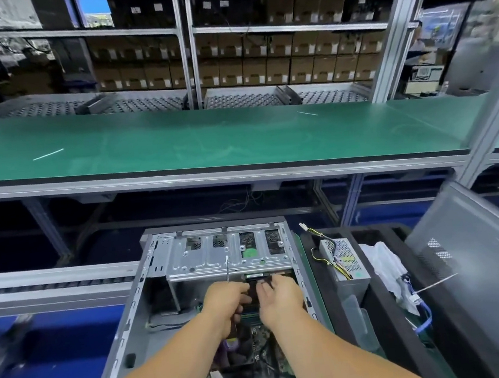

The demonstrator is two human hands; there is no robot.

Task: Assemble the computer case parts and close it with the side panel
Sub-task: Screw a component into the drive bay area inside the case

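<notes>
The open grey computer case point(137, 312) lies on its side in front of me, with its silver drive cage point(218, 255) at the far end. Both my hands are inside it, just below the cage. My left hand point(226, 301) grips a screwdriver point(227, 268) whose thin shaft sticks up past my knuckles. My right hand point(279, 298) curls its fingers on a small black part point(255, 287) between the two hands. The motherboard point(257, 338) shows below my wrists. The grey side panel point(487, 269) leans at the right, apart from the case.
A black tray point(382, 307) right of the case holds a silver power supply point(345, 265) with yellow and black wires, plastic bags and blue cables. A long green bench point(205, 144) runs across behind. Shelves of boxes stand beyond it. A roller rail point(49, 287) lies left.
</notes>
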